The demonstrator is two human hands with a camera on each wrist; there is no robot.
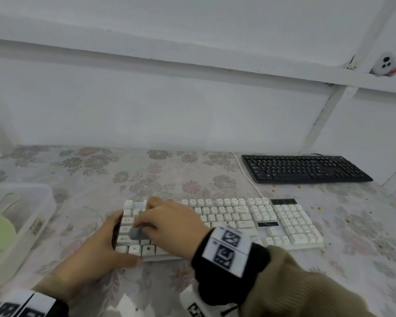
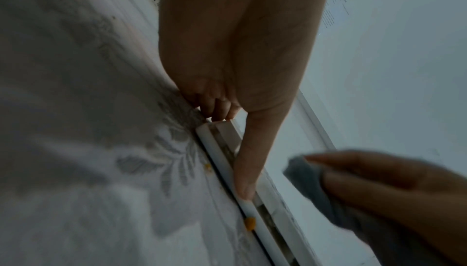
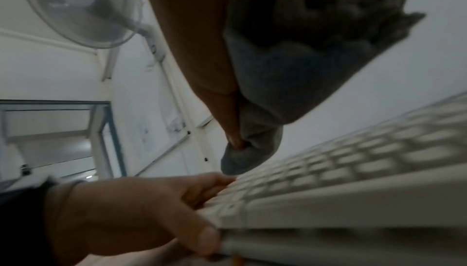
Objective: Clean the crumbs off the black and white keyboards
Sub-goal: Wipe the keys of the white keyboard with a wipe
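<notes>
A white keyboard (image 1: 249,219) lies across the floral-covered table in front of me. My left hand (image 1: 101,245) grips its left end, thumb along the front edge and fingers at the side, as the left wrist view shows on the keyboard edge (image 2: 222,162). My right hand (image 1: 169,219) holds a grey cloth (image 1: 136,233) bunched in its fingers over the left-hand keys; the right wrist view shows the grey cloth (image 3: 290,74) just above the white keyboard (image 3: 353,170). A black keyboard (image 1: 304,169) sits at the far right, untouched. Orange crumbs (image 2: 250,223) lie beside the white keyboard.
A clear plastic box (image 1: 21,216) with a pale green lid stands at the left edge. More crumbs (image 1: 316,208) dot the tablecloth (image 1: 169,175) at the right. A white cable (image 1: 249,177) runs from the white keyboard toward the wall. A small camera device (image 1: 385,65) sits on the upper ledge.
</notes>
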